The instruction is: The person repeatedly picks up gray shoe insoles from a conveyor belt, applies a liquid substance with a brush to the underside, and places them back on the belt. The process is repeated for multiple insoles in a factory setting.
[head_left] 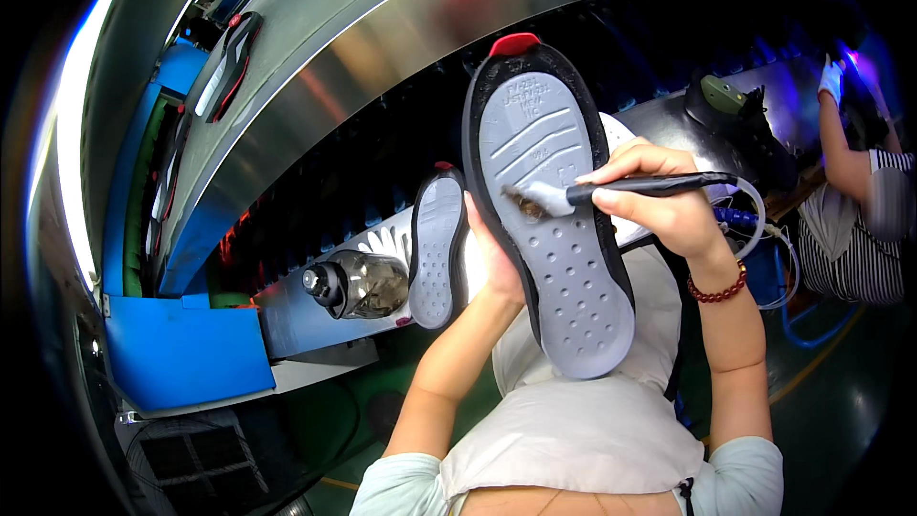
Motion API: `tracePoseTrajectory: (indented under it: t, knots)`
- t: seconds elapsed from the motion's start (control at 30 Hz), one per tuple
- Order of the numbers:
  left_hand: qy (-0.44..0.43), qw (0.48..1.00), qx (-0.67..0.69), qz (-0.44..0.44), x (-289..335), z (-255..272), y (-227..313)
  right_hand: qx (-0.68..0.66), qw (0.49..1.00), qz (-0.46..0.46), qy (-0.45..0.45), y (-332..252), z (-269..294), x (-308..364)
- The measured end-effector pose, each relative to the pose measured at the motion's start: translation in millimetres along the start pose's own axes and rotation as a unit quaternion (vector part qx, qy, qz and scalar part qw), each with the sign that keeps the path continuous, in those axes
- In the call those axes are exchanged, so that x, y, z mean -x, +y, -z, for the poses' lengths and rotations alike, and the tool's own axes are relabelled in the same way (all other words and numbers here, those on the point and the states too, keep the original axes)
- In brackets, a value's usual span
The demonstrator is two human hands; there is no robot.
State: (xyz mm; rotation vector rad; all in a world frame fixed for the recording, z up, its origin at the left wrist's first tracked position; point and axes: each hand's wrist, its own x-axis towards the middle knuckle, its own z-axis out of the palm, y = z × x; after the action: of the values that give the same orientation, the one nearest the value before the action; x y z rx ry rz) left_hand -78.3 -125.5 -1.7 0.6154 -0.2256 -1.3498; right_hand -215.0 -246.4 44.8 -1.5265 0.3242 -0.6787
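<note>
A large shoe sole, grey inside with a black rim and a red tab at the far end, is tilted up in front of me. My left hand grips its left edge, with the fingers partly hidden behind it. In my right hand is a brush with a black handle, held like a pen. Its dark, blurred bristles touch the grey inner face near the middle. Left of my left hand, a second sole of the same kind stands on the bench.
A dark translucent bottle lies on the narrow bench at left, near a white glove. Beyond runs a conveyor carrying soles. A clear hose loops near my right wrist. Another person works at right.
</note>
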Motion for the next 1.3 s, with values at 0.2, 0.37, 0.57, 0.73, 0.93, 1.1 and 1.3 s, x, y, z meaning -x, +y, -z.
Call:
tracePoseTrajectory:
  t: [0.2, 0.37, 0.57, 0.73, 0.93, 1.1, 1.3]
  knots:
    - [0.042, 0.983, -0.097, -0.148, -3, -8, 3, -0.12, 0.99, -0.01, -0.077, -1, 1, 10]
    - [-0.058, 0.984, -0.016, -0.166, -15, -6, 13, 0.067, 0.995, 0.057, -0.036, -6, -5, 20]
    - [-0.142, 0.972, 0.051, -0.182, -18, 0, 23, -0.104, 0.988, 0.1, -0.06, -11, -9, 28]
    - [-0.171, 0.962, 0.076, -0.2, -18, 1, 26, 0.15, 0.969, 0.164, -0.103, -13, -8, 31]
    - [-0.184, 0.955, 0.077, -0.221, -16, 3, 38, 0.008, 0.999, 0.025, -0.042, -12, -7, 35]
    - [-0.226, 0.947, 0.077, -0.214, -12, 0, 46, 0.052, 0.968, 0.168, -0.179, -9, 3, 40]
    - [-0.176, 0.954, 0.035, -0.239, -11, 3, 52, 0.112, 0.976, 0.07, -0.173, 8, 10, 49]
